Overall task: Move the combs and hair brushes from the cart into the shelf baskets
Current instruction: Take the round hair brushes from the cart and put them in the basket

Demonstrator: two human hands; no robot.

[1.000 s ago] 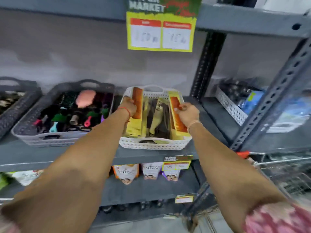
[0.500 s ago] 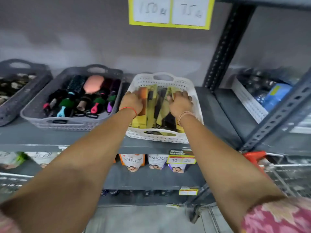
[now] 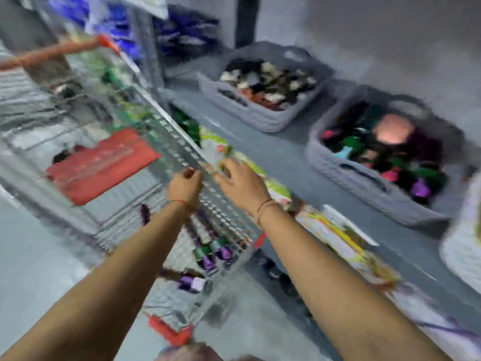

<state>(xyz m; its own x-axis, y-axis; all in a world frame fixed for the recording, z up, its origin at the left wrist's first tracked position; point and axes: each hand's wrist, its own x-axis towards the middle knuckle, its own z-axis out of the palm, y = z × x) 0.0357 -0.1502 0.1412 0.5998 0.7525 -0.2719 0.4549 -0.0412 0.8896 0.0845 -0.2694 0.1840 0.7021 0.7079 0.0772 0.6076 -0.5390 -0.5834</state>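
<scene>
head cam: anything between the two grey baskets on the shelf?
Nothing: in the head view only bare grey shelf shows between the far grey basket and the hairbrush basket.

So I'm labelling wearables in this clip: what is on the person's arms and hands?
Both forearms are bare. The left hand has a thin red thread at its wrist; the right hand has a thin brownish string band. No rings can be made out through the blur.

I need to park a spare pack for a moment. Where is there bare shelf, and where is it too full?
Bare grey shelf runs in front of and between the two grey baskets, the far one and the near one. Both baskets are heaped. The cart crowds the shelf's front edge, where both hands reach.
</scene>
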